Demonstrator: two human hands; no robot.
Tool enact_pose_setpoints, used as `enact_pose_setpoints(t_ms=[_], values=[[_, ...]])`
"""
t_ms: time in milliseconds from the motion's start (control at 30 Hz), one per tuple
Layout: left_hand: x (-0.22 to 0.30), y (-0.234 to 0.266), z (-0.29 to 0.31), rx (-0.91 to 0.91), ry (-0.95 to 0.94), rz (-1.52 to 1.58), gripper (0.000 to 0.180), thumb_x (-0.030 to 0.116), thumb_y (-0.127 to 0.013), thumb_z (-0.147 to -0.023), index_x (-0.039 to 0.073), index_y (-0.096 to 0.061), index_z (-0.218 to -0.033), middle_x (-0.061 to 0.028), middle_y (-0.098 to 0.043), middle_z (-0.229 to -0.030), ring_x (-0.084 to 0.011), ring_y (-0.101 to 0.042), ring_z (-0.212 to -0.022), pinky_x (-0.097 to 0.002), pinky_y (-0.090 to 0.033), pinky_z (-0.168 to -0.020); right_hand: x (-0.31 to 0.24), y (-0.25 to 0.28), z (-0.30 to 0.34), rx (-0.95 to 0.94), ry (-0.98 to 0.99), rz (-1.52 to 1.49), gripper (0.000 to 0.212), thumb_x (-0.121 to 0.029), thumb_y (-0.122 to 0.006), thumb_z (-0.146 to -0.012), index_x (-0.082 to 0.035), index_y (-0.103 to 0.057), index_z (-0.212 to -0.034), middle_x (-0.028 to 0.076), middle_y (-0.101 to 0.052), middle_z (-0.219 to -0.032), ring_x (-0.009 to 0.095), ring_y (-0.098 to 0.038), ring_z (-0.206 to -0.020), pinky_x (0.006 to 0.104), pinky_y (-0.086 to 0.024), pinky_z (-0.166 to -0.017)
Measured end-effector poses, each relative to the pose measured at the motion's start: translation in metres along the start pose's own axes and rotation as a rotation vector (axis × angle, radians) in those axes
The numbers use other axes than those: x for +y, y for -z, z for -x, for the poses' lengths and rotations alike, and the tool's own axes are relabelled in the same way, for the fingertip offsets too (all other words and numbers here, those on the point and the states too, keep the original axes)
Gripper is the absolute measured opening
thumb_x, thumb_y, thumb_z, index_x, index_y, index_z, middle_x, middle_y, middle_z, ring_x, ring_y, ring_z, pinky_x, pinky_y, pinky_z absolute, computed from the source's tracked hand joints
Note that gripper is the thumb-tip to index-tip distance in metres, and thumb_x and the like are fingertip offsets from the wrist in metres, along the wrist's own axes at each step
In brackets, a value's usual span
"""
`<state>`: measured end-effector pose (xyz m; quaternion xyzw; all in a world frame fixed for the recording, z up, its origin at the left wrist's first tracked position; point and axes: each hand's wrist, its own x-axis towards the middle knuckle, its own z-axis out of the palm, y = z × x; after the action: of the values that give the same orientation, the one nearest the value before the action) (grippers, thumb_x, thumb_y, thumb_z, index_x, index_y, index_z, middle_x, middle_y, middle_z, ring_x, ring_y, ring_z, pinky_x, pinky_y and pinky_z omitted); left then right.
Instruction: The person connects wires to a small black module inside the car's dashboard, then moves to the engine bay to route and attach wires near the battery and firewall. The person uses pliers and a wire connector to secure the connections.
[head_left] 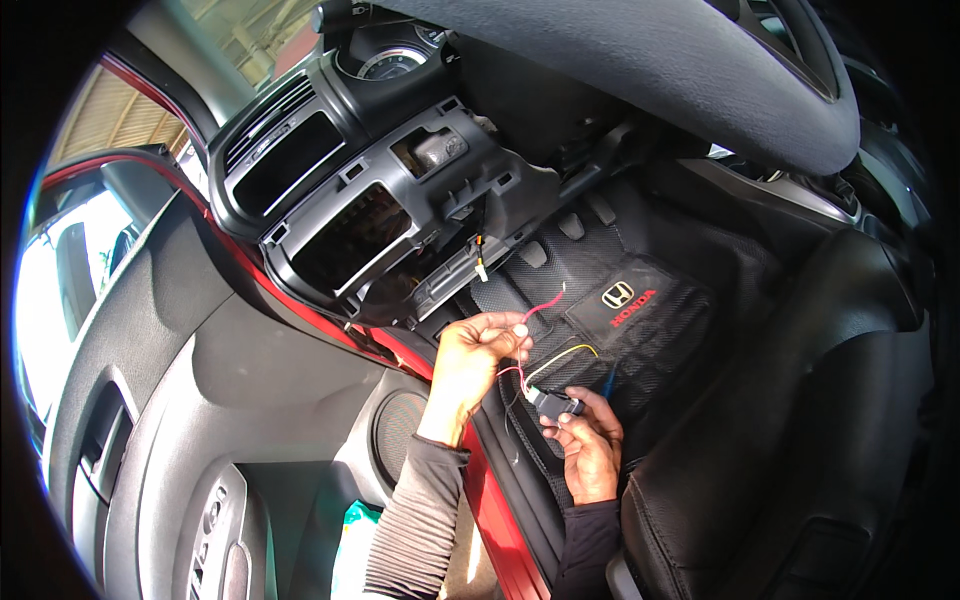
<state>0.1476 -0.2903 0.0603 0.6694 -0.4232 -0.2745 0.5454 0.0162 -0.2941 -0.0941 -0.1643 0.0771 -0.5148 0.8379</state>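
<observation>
Between the fingertips of my left hand (480, 360) a red wire (545, 304) is pinched, its bare end sticking up to the right. Lower and to the right, my right hand (588, 450) grips a small black relay-like box (552, 403) by its sides. Several thin wires come out of the box's upper left end. A yellow wire (565, 352) among them curves off to the right with a loose tip. Up by the open dash panel (400, 215), a white connector (481, 271) hangs on short coloured wires, apart from both hands.
The open car door (200, 400) with its round speaker (400, 425) is on the left, beside the red sill (500, 530). A black seat (790, 440) stands at right, the steering wheel (680, 70) above. Pedals (535, 255) and a black floor mat (690, 300) lie beyond my hands.
</observation>
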Motion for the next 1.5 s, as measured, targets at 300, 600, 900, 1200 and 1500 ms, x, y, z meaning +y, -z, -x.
enact_pose_setpoints(t_ms=[300,600,900,1200,1500], values=[[-0.010,0.014,0.013,0.109,-0.061,0.281,0.033,0.002,-0.066,-0.096,-0.004,-0.059,-0.128,-0.0139,-0.073,-0.101,-0.0181,-0.075,-0.084,-0.0167,-0.039,-0.042,0.001,0.001,0.000,-0.023,-0.002,0.007,0.036,0.007,-0.061,-0.087,0.001,-0.064,-0.122,0.013,-0.074,-0.098,0.020,-0.073,-0.085,0.0290,-0.057,-0.075],[0.011,0.031,-0.013,0.324,-0.314,0.146,0.064,-0.005,-0.066,-0.092,-0.012,-0.037,-0.148,-0.0178,-0.073,-0.102,-0.0215,-0.074,-0.080,-0.0290,-0.060,-0.079,0.000,-0.002,0.001,-0.058,-0.003,0.054,0.035,0.008,-0.061,-0.089,0.002,-0.065,-0.123,0.015,-0.073,-0.100,0.024,-0.074,-0.085,0.0317,-0.059,-0.073],[0.014,0.020,-0.011,0.407,-0.479,0.089,0.080,-0.006,-0.067,-0.092,-0.010,-0.019,-0.156,-0.0169,-0.075,-0.090,-0.0173,-0.071,-0.068,-0.0267,-0.058,-0.068,-0.003,-0.005,0.002,-0.096,-0.015,0.052,0.034,0.006,-0.063,-0.090,0.003,-0.063,-0.124,0.016,-0.072,-0.100,0.020,-0.071,-0.088,0.0295,-0.057,-0.077],[0.015,0.019,-0.001,0.436,-0.483,0.015,0.083,-0.006,-0.068,-0.092,-0.007,-0.017,-0.158,-0.0165,-0.074,-0.087,-0.0165,-0.069,-0.065,-0.0270,-0.057,-0.066,-0.002,-0.003,0.002,-0.115,-0.007,0.054,0.033,0.005,-0.064,-0.090,0.004,-0.064,-0.123,0.015,-0.072,-0.100,0.019,-0.070,-0.087,0.0291,-0.057,-0.077],[0.014,0.020,0.001,0.412,-0.480,0.037,0.079,-0.005,-0.068,-0.093,-0.009,-0.020,-0.156,-0.0178,-0.075,-0.089,-0.0161,-0.069,-0.066,-0.0274,-0.058,-0.068,-0.001,-0.004,0.002,-0.103,-0.011,0.049,0.038,0.005,-0.062,-0.091,0.003,-0.061,-0.129,0.014,-0.072,-0.100,0.019,-0.070,-0.089,0.0293,-0.057,-0.078]])
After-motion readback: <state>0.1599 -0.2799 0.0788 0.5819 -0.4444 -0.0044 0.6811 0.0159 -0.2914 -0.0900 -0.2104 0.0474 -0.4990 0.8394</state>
